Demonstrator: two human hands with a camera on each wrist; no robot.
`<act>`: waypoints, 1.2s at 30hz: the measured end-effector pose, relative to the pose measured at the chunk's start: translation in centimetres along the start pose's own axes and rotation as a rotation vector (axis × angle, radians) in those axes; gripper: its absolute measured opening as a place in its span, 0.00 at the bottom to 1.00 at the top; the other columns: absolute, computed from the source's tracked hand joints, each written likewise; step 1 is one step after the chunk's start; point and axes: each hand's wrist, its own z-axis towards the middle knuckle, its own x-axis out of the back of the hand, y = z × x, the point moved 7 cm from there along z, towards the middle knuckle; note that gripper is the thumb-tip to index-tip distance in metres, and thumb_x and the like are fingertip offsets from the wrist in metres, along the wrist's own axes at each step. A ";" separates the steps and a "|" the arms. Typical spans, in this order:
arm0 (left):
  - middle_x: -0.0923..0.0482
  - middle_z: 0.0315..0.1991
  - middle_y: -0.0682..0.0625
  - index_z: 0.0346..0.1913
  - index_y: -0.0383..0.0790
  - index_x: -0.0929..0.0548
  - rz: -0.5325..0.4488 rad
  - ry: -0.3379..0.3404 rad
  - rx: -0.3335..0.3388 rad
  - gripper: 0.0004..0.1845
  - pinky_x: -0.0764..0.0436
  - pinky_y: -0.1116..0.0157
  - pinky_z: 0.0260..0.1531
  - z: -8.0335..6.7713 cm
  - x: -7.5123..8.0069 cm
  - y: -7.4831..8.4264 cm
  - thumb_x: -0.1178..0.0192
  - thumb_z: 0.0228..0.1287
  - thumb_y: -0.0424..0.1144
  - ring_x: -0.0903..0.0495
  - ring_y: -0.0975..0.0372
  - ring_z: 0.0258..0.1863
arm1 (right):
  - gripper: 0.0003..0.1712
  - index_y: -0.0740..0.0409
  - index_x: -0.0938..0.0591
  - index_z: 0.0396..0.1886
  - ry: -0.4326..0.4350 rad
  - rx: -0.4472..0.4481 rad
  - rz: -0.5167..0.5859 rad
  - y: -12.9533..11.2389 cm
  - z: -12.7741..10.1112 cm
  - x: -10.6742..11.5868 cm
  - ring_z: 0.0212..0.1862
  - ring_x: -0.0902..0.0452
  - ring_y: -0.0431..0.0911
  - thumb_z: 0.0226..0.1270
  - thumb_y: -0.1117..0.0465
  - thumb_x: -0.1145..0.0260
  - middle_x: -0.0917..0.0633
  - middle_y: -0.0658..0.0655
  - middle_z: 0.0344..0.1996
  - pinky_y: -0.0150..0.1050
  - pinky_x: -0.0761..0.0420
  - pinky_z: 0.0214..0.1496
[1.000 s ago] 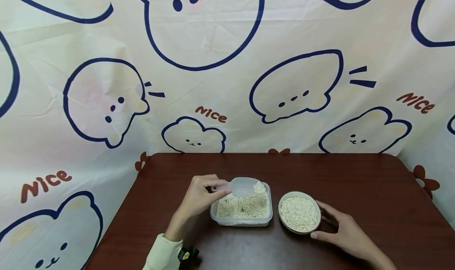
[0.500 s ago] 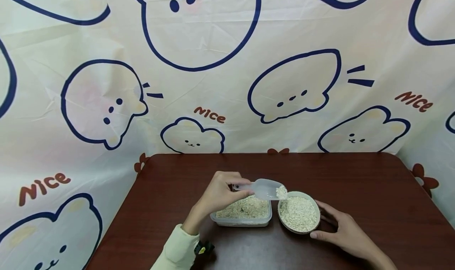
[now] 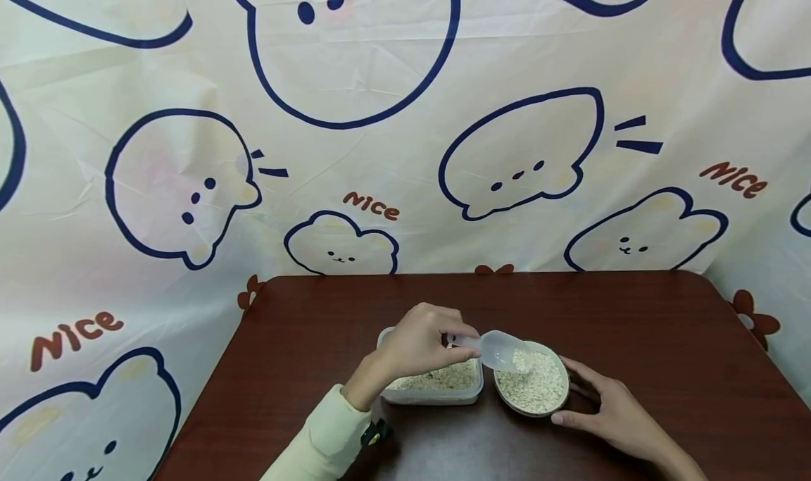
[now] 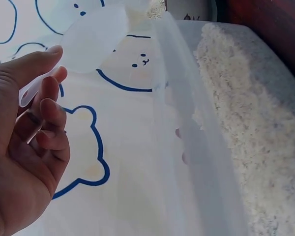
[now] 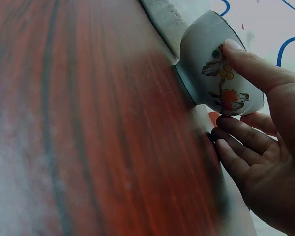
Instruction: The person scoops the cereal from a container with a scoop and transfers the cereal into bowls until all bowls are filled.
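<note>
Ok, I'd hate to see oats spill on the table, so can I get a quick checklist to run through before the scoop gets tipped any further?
1. Scoop mouth over the bowl, not the table: ok.
2. Left hand pinches the scoop handle firmly: ok; thumb and fingers are round it in the left wrist view.
3. Right hand steadies the bowl: ok; the thumb touches its wall.
4. Room left in the bowl: not ok; the oats reach near the rim.
5. Container close beside the bowl: ok.
6. Oats left in the scoop: cannot tell.
</note>
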 end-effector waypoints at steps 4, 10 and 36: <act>0.17 0.28 0.57 0.44 0.44 0.05 0.064 -0.021 -0.025 0.06 0.35 0.80 0.28 0.4 0.2 0.5 0.24 0.68 0.38 0.33 0.75 0.24 | 0.53 0.48 0.29 0.81 -0.003 -0.015 -0.012 0.1 0.1 0.0 0.64 0.24 0.27 0.58 0.43 0.16 0.21 0.63 0.73 0.27 0.19 0.56; 0.16 0.28 0.58 0.44 0.45 0.05 0.145 -0.055 -0.048 0.06 0.37 0.80 0.27 1.1 0.9 1.0 0.23 0.67 0.40 0.34 0.75 0.23 | 0.54 0.48 0.30 0.81 -0.011 -0.035 -0.023 0.3 0.1 -0.1 0.64 0.24 0.28 0.58 0.42 0.16 0.21 0.63 0.74 0.27 0.19 0.56; 0.16 0.29 0.58 0.44 0.46 0.04 0.140 -0.095 -0.032 0.06 0.36 0.78 0.26 1.9 1.9 1.8 0.24 0.68 0.41 0.33 0.74 0.23 | 0.53 0.49 0.29 0.80 -0.001 0.002 -0.001 0.0 0.1 0.0 0.64 0.23 0.27 0.58 0.44 0.15 0.20 0.62 0.73 0.27 0.19 0.57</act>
